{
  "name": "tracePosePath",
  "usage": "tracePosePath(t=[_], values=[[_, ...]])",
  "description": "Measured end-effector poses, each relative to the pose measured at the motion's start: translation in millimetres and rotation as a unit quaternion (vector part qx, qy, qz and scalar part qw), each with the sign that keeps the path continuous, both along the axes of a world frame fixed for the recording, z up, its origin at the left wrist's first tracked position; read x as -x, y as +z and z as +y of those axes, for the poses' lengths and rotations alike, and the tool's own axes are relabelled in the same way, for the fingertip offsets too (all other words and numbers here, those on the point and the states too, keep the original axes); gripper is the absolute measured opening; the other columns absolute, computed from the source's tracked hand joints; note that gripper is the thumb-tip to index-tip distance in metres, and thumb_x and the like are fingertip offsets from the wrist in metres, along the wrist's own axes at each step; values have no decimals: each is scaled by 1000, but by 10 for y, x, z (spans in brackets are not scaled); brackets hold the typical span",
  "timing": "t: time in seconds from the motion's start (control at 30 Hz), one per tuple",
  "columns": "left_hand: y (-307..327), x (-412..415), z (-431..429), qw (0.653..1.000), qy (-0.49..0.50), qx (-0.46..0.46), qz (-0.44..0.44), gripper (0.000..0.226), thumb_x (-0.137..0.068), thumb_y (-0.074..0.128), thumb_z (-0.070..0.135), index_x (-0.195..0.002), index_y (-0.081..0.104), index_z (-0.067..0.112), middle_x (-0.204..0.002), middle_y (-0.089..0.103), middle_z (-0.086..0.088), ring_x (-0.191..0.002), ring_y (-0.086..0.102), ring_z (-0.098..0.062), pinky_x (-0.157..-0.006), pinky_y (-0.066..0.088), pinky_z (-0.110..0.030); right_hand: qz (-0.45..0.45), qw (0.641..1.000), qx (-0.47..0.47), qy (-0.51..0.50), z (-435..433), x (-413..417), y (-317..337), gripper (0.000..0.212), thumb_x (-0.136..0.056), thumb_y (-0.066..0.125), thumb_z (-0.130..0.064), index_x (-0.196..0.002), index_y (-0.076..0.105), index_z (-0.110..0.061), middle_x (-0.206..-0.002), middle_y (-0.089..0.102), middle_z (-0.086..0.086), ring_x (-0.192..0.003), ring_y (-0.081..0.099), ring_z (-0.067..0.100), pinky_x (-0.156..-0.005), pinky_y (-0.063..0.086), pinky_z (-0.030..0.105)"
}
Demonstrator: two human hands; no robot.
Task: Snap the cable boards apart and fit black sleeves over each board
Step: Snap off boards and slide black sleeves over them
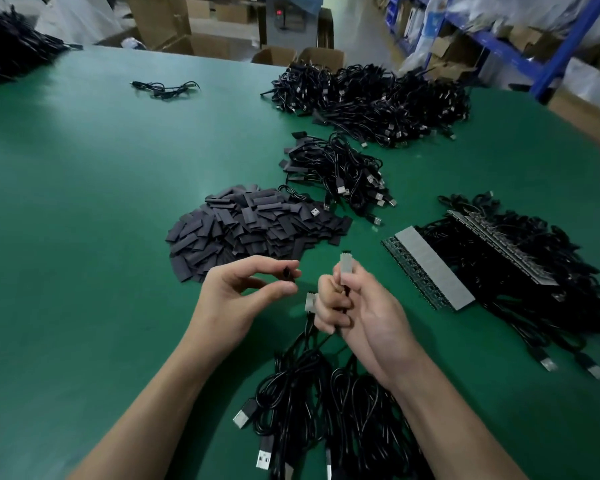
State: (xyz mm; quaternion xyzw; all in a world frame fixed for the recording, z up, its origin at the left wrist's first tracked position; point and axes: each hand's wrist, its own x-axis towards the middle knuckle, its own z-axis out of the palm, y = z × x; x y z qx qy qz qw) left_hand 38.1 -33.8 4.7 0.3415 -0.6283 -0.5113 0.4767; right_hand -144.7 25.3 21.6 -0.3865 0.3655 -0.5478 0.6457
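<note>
My left hand (246,292) pinches a small black sleeve (287,274) between thumb and forefinger, its open end turned toward the right. My right hand (354,306) grips a small grey-faced cable board (345,265) that sticks up above my fingers. A second board (310,301) pokes out on the left of that fist, and black cables (312,386) hang from the hand down to the mat. The sleeve and the raised board are a short gap apart. A heap of loose black sleeves (250,226) lies just beyond my hands.
A joined strip of boards with grey tape (433,268) lies at the right on a tangle of cables (520,265). Sleeved cable bundles (336,171) and a bigger pile (378,98) lie farther back on the green mat (84,202). Cardboard boxes stand past the far edge.
</note>
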Motion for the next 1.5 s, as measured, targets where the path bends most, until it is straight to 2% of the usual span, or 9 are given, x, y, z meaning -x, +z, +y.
tracePosePath(t=[0.17,0.33,0.47,0.57,0.63,0.83,0.93,1.17,1.5], values=[[-52,41,-8,997,18,55,-50,18,-77,84,26,-95,81,26,-98,80,6,-98,73,-15,-83,54,-42,14,1000,13,-6,78,30,412,13,-98,60,-23,-95,58,-10,-70,48,-1,-59,40,11,-56,42,22],[-58,84,5,990,36,116,-76,22,-78,84,22,-99,82,22,-99,78,8,-98,73,-17,-82,58,-34,124,982,125,-64,200,260,1083,10,-89,71,-36,-86,77,-29,-69,62,-5,-58,53,5,-56,47,17],[-62,67,29,982,39,159,-97,25,-79,84,24,-103,82,20,-99,77,10,-94,73,-13,-81,61,-32,404,880,210,-136,297,381,1219,15,-100,62,-35,-98,77,-33,-63,59,-6,-51,42,1,-48,32,14],[-67,46,52,969,38,201,-135,28,-81,81,32,-107,82,20,-99,76,10,-89,72,-7,-77,61,-34,562,803,162,-112,257,297,910,20,-101,56,-35,-99,76,-36,-56,57,-18,-43,38,4,-42,29,15],[-79,23,64,957,39,230,-174,31,-82,79,38,-108,82,22,-100,76,11,-88,71,-4,-76,61,-34,598,789,109,-86,226,222,665,22,-103,54,-37,-95,74,-37,-56,53,-20,-46,38,6,-46,31,21],[-127,-3,84,918,56,297,-255,22,-83,83,38,-101,83,24,-98,76,15,-82,71,-3,-72,60,-28,534,837,68,-100,209,116,182,12,-101,60,-34,-90,60,-39,-67,64,-12,-55,50,5,-56,41,20],[-138,6,62,917,62,292,-265,21,-83,84,37,-101,83,26,-97,75,16,-82,70,-2,-71,59,-29,499,853,70,-138,216,129,78,16,-99,62,-31,-84,61,-34,-67,66,-7,-63,60,16,-63,47,29],[-139,15,31,914,52,292,-276,23,-83,82,38,-105,82,31,-97,73,19,-83,69,-1,-71,59,-29,449,884,44,-120,243,135,-40,21,-101,62,-24,-80,61,-26,-57,59,-4,-53,43,9,-55,36,26],[-152,41,-15,888,29,350,-298,23,-84,84,33,-105,82,27,-95,70,13,-85,65,-9,-70,57,-33,434,890,37,-137,238,153,-81,19,-101,62,-25,-82,62,-23,-56,57,-4,-54,42,12,-53,34,28]])
